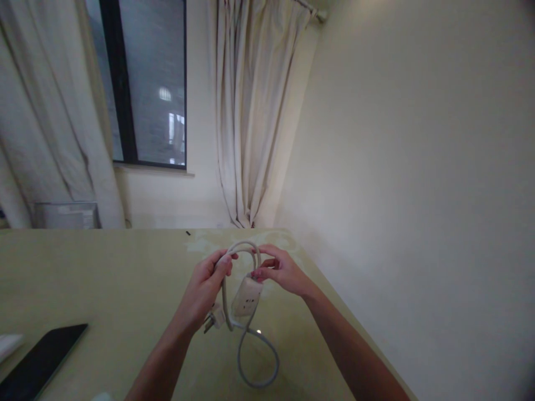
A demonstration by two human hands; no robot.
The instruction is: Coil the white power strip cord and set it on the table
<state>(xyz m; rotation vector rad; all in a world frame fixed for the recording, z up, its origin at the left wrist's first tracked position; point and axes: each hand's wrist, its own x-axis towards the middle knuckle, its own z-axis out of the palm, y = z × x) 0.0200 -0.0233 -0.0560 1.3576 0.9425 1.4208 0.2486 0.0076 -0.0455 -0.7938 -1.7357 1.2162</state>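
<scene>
My left hand (213, 278) is closed on the upper left of a looped grey-white cord, thumb over the strands. The cord belongs to a white power strip (247, 297) with socket holes on its face, which hangs tilted between my hands. At the top end of the strip, my right hand (278, 269) pinches the cord where it leaves the housing. A plug (214, 317) with metal prongs dangles just below my left hand. One loose loop of the cord (276, 367) droops below the strip toward the near side of the table.
A pale green table (137, 273) spreads beneath my hands, with a wall (409, 167) along its right edge. A flat black object (44, 359) and a white item (9, 344) lie at the near left. One small dark piece (188, 233) sits at the far edge, before curtains (254, 111).
</scene>
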